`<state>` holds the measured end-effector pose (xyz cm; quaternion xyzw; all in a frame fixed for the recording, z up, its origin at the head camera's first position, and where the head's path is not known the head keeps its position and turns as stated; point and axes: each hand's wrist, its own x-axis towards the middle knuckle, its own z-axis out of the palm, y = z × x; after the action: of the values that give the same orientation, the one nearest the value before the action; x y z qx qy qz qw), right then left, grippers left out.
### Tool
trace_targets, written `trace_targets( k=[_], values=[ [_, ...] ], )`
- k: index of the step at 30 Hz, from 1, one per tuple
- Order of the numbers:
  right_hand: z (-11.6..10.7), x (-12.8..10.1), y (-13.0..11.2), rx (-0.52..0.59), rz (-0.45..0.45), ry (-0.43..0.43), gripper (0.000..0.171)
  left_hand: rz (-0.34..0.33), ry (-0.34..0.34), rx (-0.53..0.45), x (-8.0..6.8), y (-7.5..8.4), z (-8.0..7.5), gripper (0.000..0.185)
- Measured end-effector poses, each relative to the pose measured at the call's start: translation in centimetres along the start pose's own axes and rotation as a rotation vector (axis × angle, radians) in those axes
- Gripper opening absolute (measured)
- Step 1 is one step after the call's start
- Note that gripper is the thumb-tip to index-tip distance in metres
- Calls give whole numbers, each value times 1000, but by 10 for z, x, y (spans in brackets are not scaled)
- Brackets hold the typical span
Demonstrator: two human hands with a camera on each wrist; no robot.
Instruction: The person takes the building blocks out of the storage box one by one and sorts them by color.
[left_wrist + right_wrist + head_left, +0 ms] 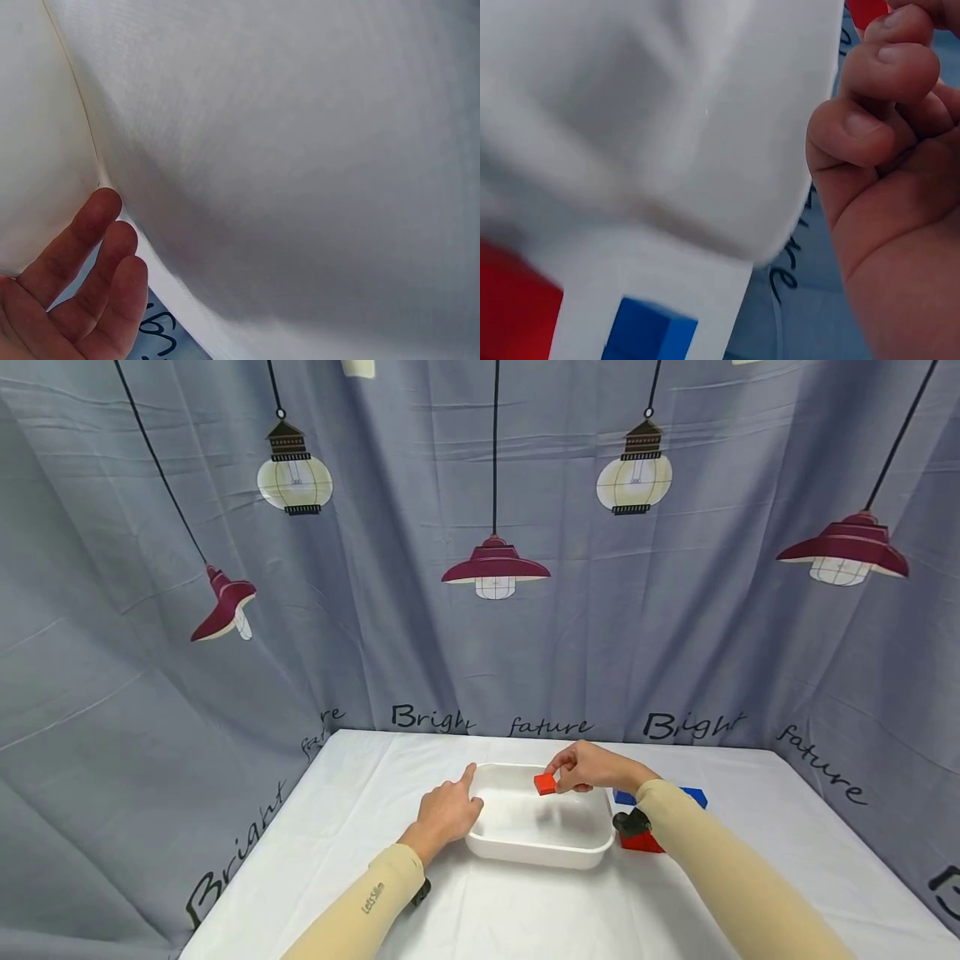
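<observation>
A white tray (542, 853) stands near the middle of the white-covered tabletop (360, 793), within easy reach of both arms, so that one hand can work at its side while the other works above it. The left hand (444, 814) lies at the tray's left rim; in the head view its forefinger is stretched along the rim's far corner, and in the left wrist view three relaxed fingers (97, 262) lie close against the tray's pale wall, nothing held: this grip is open and appears to touch the tray, probably to steady it. The right hand (588, 768) is poised over the tray's far right part, its grip closed in a pinch on a small red block (545, 784), which hangs above the tray's floor, clear of it; the right wrist view shows curled fingers (885, 75) with a sliver of red at their tips. The right forearm crosses in front of a blue block (693, 794) and a larger red block (641, 842), both lying on the tabletop just right of the tray, outside it. A lamp-printed curtain (495, 635) closes off the back.
</observation>
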<state>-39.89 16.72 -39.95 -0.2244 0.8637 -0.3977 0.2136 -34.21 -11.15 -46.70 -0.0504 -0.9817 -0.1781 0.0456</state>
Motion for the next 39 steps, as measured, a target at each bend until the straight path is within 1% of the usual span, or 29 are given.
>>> trace_targets(
  k=[7,12,15,20,26,30,34,39],
  values=[
    [-18,-23,5,-11,28,23,31,-1,-1,2,2,-1,-1,66],
    [-29,-38,14,-16,31,26,31,-3,-8,-8,2,-2,0,66],
    [-34,-47,19,-20,30,32,31,-4,-12,-15,1,-1,-1,66],
    [-41,-63,25,-30,54,68,33,-1,-7,-9,-1,-1,-2,66],
    [-50,-79,39,-52,74,89,37,5,6,-4,0,-2,-1,66],
    [-56,-89,51,-37,67,76,40,6,10,-9,0,-3,-1,65],
    [-61,-99,61,-10,61,61,38,8,7,-8,0,-3,-1,66],
    [-67,-109,73,17,89,71,35,7,0,-10,0,-3,-1,66]
  ],
)
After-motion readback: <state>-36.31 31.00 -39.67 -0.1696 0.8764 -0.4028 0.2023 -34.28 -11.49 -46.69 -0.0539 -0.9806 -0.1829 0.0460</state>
